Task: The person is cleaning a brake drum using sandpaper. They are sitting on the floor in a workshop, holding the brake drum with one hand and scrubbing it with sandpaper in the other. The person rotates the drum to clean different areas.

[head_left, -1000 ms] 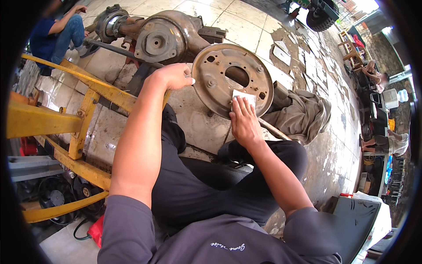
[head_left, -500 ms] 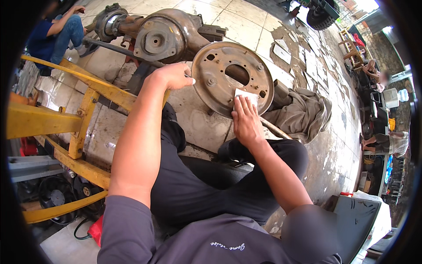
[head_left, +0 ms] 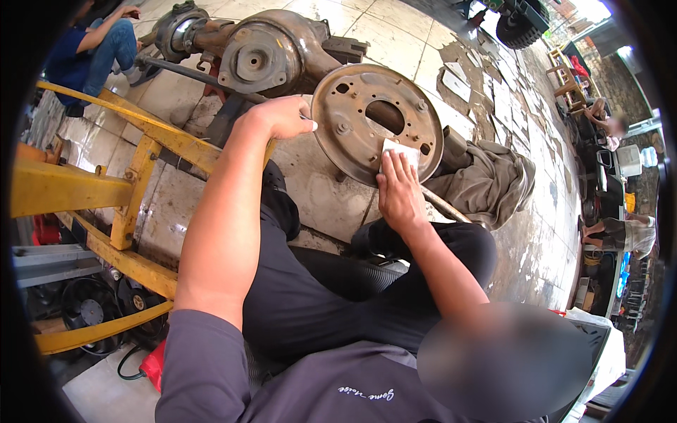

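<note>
A round, rust-brown brake backing plate [head_left: 331, 106] with a large centre hole and several studs is tilted up in front of me. At its left rim is my left hand [head_left: 282, 117], closed with the thumb at the edge; some of its fingers are hidden. My right hand [head_left: 402, 190] presses a small white folded sheet [head_left: 399, 148] flat against the plate's lower right face, fingers stretched over it. What the sheet is made of I cannot tell. Behind the plate lies a large rusty axle housing [head_left: 282, 46] with a round flange [head_left: 252, 61].
A yellow metal frame [head_left: 134, 190] stands at my left. Brownish cloth [head_left: 493, 176] lies right of the plate, beside a rod [head_left: 451, 208]. Another person [head_left: 77, 56] sits at the far left. Loose flat pieces [head_left: 504, 99] cover the floor at the far right.
The white sheet and my right hand have shifted slightly right in the picture, along with the plate and the surroundings. My left hand stays at the rim.
</note>
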A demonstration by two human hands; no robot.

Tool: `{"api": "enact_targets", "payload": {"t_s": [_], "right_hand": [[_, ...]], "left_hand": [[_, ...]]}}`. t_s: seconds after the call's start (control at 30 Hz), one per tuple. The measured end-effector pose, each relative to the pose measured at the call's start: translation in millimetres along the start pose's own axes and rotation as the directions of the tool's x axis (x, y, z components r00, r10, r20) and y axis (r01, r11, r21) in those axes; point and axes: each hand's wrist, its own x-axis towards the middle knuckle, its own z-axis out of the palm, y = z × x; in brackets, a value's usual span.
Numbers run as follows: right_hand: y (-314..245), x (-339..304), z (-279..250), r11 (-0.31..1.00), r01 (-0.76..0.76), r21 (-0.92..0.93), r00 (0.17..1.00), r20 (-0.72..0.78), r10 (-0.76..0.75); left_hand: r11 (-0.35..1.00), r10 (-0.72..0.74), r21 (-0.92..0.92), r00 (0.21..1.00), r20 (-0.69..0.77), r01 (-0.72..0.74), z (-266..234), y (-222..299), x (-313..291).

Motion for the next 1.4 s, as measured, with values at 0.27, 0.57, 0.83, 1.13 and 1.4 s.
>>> {"api": "enact_targets", "payload": {"t_s": [0.27,0.57,0.83,1.13,1.4], "right_hand": [[0,4,0,0.999,-0.043,0.013,0.999,-0.018,0.043],[-5,-3,-1,0.999,-0.050,0.013,0.998,-0.029,0.051],[-4,-9,-1,0.999,-0.034,-0.002,0.999,-0.031,0.033],[-4,-14,-1,0.998,-0.045,0.041,0.998,-0.033,0.046],[-1,-15,-4,0.998,-0.068,0.002,0.997,-0.031,0.068]], "left_hand": [[0.993,-0.095,-0.068,0.995,0.036,0.097,0,-10,5],[0.994,-0.085,-0.066,0.996,0.040,0.088,4,-13,9],[0.993,-0.095,-0.063,0.994,0.045,0.098,3,-12,8],[0.996,-0.075,-0.049,0.996,0.044,0.077,3,-5,5],[0.996,-0.074,-0.049,0.996,0.059,0.077,1,-5,9]]}}
